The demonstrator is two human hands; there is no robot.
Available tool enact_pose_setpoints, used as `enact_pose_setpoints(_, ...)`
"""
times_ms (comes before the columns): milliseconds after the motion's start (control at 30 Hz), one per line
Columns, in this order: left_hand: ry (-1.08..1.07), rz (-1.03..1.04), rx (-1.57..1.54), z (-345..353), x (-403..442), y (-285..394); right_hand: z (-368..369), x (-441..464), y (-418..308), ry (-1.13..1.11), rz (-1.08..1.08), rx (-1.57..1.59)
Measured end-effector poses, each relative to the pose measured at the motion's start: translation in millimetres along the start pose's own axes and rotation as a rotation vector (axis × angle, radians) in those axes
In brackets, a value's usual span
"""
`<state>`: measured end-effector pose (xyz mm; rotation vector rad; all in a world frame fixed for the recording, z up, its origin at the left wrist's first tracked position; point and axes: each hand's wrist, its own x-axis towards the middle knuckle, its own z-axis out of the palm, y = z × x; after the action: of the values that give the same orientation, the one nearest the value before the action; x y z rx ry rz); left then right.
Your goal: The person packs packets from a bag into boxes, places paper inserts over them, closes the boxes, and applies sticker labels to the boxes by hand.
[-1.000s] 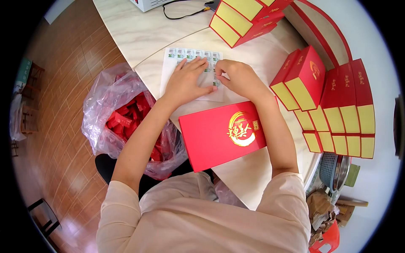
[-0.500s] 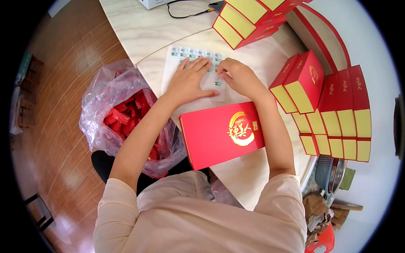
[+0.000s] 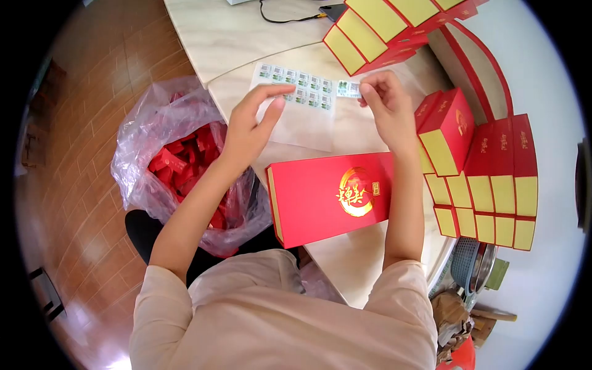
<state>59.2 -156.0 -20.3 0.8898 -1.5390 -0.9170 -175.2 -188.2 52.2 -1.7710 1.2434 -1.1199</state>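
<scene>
Between the thumb and finger of my right hand (image 3: pixel 388 102) is a small printed sticker (image 3: pixel 349 89) with a square code and a green mark. It is held to the right of the sticker sheet (image 3: pixel 302 126), whose remaining labels sit in rows on white backing. My left hand (image 3: pixel 256 120) hovers over the sheet's left side, thumb and forefinger apart, holding nothing. Nearer my body lies a red box (image 3: pixel 308 200) with a gold circular emblem and gold characters, its lower edge by the table's front edge.
Stacks of red and yellow boxes (image 3: pixel 499 148) stand at the right, and another stack (image 3: pixel 370 34) at the back. A clear plastic bag (image 3: pixel 139 139) of red packets (image 3: pixel 179 166) is at my left. A black cable (image 3: pixel 290 20) lies at the back.
My right hand has lifted a sticker off the sheet and moved right with it. My left hand has risen from lying flat on the sheet.
</scene>
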Motion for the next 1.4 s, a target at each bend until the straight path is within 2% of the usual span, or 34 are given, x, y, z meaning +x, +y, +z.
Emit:
enact_pose_setpoints(33, -0.005, -0.147, -0.106, -5, -15, 6, 4, -9, -13, -0.01, 0.004, 0.003)
enact_pose_setpoints(133, 0.013, -0.21, -0.237, -1, -65, 7, 28, -51, -44, -0.019, 0.148, 0.098)
enact_pose_setpoints(233, -0.024, -0.277, -0.219, 7, -100, 9, 57, -86, -42, -0.106, 0.253, 0.218)
enact_pose_setpoints(300, -0.011, -0.239, -0.181, 10, -104, 13, 70, -99, -41, -0.132, 0.187, 0.087)
enact_pose_setpoints(333, -0.01, -0.247, -0.208, 10, -104, 12, 74, -102, -37, -0.09, 0.128, 0.124)
enact_pose_setpoints(433, -0.01, -0.255, -0.249, 9, -103, 10, 79, -103, -36, -0.076, 0.17, 0.156)
enact_pose_setpoints(633, 0.0, -0.346, -0.236, 9, -103, 9, 85, -108, -35, -0.038, 0.172, -0.009)
enact_pose_setpoints(1133, 0.025, -0.293, -0.218, 11, -102, 7, 89, -108, -33, -0.009, 0.119, -0.097)
enact_pose_setpoints(1400, 0.006, -0.371, -0.31, 12, -98, 19, 90, -108, -33, -0.001, 0.091, -0.135)
